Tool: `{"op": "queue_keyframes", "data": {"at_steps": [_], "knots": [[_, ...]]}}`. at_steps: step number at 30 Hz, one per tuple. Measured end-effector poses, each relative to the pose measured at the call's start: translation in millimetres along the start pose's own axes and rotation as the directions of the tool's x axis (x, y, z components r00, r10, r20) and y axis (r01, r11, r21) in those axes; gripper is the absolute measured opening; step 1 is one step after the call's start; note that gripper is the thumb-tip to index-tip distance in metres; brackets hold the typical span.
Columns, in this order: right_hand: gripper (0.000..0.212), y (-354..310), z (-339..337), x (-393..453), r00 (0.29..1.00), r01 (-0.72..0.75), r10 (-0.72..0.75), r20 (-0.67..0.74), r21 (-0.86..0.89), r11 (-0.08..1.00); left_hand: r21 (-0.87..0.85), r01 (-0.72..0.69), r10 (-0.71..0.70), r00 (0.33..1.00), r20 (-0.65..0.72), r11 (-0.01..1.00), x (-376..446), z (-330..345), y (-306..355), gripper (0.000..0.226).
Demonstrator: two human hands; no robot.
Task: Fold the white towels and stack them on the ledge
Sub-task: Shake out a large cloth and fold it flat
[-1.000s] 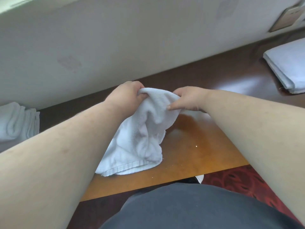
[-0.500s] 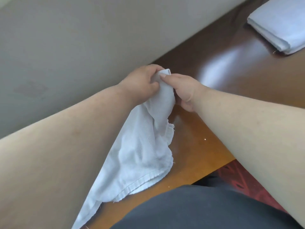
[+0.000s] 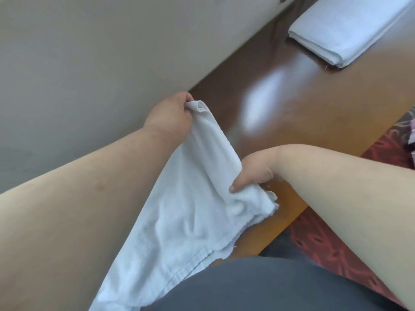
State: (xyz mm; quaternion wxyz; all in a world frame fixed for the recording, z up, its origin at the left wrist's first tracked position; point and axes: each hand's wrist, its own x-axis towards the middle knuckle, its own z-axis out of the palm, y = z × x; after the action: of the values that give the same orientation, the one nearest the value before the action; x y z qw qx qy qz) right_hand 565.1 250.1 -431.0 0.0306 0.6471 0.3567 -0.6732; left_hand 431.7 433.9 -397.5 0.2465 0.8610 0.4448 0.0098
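Observation:
A loose white towel [image 3: 184,212] hangs over the glossy brown wooden ledge [image 3: 303,113] and down past its front edge. My left hand [image 3: 170,115] grips the towel's top corner next to the wall. My right hand [image 3: 253,173] holds the towel's right edge lower down, thumb on top, with the other fingers hidden under the cloth. A stretch of towel edge runs between the two hands. At the far right of the ledge lies a stack of folded white towels [image 3: 350,30].
A beige wall [image 3: 89,52] runs along the back of the ledge. A red patterned carpet [image 3: 336,250] lies below the ledge's front edge on the right. My dark grey clothing [image 3: 258,286] fills the bottom of the view.
My right hand has slid from beside the left hand down along the towel's edge, spreading the cloth. The view has turned right, bringing the folded stack closer.

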Motion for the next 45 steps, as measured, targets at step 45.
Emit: {"op": "queue_keyframes", "data": {"at_steps": [45], "knots": [[0.079,-91,150,45,0.967,0.072,-0.253,0.012,-0.971,0.227,-0.121,0.848,-0.855,0.518,-0.017,0.516,-412,43,-152,0.056]]}}
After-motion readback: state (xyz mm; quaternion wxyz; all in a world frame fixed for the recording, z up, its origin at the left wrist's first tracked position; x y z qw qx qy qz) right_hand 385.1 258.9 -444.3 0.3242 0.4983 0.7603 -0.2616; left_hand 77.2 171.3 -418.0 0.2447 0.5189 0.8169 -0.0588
